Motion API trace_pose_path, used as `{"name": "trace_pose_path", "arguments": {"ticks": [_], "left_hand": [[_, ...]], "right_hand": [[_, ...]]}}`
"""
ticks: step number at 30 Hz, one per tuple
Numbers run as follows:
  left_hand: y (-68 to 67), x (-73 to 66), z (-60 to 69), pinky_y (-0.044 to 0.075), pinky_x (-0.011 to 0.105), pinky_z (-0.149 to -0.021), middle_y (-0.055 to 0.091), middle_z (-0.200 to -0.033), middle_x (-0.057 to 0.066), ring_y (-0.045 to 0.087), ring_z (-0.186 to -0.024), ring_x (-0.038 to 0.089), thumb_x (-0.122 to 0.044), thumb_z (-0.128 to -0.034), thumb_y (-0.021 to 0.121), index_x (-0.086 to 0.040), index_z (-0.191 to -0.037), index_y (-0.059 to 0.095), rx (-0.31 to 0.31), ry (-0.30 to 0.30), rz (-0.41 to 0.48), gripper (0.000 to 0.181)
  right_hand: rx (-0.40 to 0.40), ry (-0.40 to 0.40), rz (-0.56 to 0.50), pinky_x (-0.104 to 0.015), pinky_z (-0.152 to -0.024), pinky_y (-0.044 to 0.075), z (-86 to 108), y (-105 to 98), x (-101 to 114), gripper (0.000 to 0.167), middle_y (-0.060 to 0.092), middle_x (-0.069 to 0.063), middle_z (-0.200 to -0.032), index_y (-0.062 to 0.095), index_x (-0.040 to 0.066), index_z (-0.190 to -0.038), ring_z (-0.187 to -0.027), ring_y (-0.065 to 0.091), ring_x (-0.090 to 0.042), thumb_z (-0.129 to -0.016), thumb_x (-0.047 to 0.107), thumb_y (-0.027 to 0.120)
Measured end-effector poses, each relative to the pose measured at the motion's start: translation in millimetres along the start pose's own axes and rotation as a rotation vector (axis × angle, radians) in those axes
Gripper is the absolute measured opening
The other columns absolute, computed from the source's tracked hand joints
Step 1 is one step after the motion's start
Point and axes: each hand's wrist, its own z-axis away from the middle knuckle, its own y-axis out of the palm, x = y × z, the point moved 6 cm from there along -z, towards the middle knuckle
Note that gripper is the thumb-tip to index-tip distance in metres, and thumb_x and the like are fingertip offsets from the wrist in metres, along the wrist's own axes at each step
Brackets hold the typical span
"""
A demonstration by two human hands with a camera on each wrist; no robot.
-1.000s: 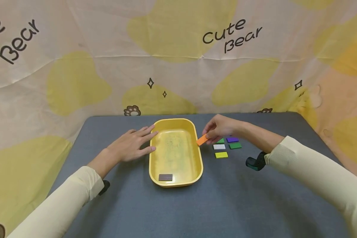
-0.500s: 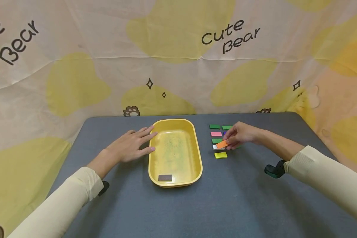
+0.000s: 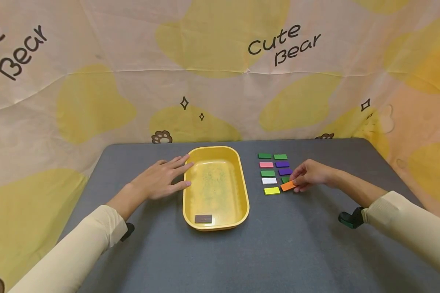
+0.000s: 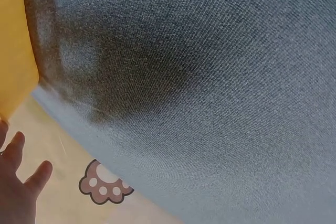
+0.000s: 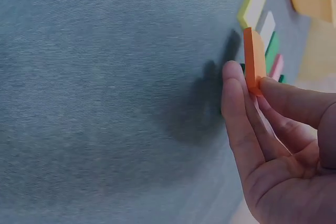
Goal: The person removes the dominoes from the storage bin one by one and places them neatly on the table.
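Observation:
My right hand (image 3: 311, 173) pinches an orange rectangular block (image 3: 287, 186) between thumb and fingers, just above the table at the near end of two columns of blocks. In the right wrist view the orange block (image 5: 254, 59) stands on edge in the grip, apart from the yellow and white blocks beyond it. A green block (image 3: 285, 179) is partly covered by that hand. My left hand (image 3: 166, 177) rests with spread, straight fingers on the left rim of a yellow tray (image 3: 245, 191). A dark brown block (image 3: 203, 219) lies in the tray's near left corner.
Left of the held block lie a yellow block (image 3: 272, 191), a white block (image 3: 269, 180), a green block (image 3: 267, 173) and a pink block (image 3: 266, 165). Two purple blocks (image 3: 282, 164) and further green blocks (image 3: 280, 156) lie behind. A printed cloth (image 3: 220, 93) hangs along the table's back edge.
My right hand has moved right and nearer, carrying the orange block from the tray's right rim to the near end of the right column. The left hand has stayed on the rim.

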Motion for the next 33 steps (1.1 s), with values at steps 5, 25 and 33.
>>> {"name": "trace_pose_path", "arguments": {"ticks": [5, 25, 33], "left_hand": [[0.2, -0.3, -0.6, 0.033, 0.059, -0.109, 0.022, -0.164, 0.009, 0.029, -0.147, 0.034, -0.059, -0.1017, 0.040, -0.015, -0.157, 0.034, 0.002, 0.000, -0.003, 0.071], [0.0, 0.0, 0.0, 0.032, 0.060, -0.110, 0.021, -0.164, 0.009, 0.028, -0.147, 0.033, -0.058, -0.1015, 0.041, -0.015, -0.157, 0.034, 0.011, -0.011, -0.007, 0.071], [0.0, 0.4, -0.2, 0.032, 0.059, -0.110, 0.021, -0.164, 0.009, 0.028, -0.147, 0.033, -0.059, -0.1016, 0.041, -0.015, -0.157, 0.034, 0.010, -0.006, -0.007, 0.071]], "right_hand": [[-0.011, 0.027, -0.003, -0.038, -0.081, 0.058, 1.8, 0.1, -10.1, 0.023, 0.067, -0.015, -0.097, 0.064, -0.012, -0.115, -0.082, 0.070, -0.025, -0.097, 0.002, 0.060], [-0.021, 0.006, 0.089, -0.036, -0.075, 0.059, 0.1, -4.1, -13.6, 0.018, 0.069, -0.009, -0.089, 0.067, -0.009, -0.105, -0.077, 0.067, -0.020, -0.097, 0.007, 0.063], [-0.046, -0.038, 0.162, -0.041, -0.080, 0.059, -4.8, -7.9, 22.2, 0.024, 0.069, -0.014, -0.093, 0.065, -0.010, -0.108, -0.082, 0.068, -0.023, -0.097, 0.011, 0.064]]}}
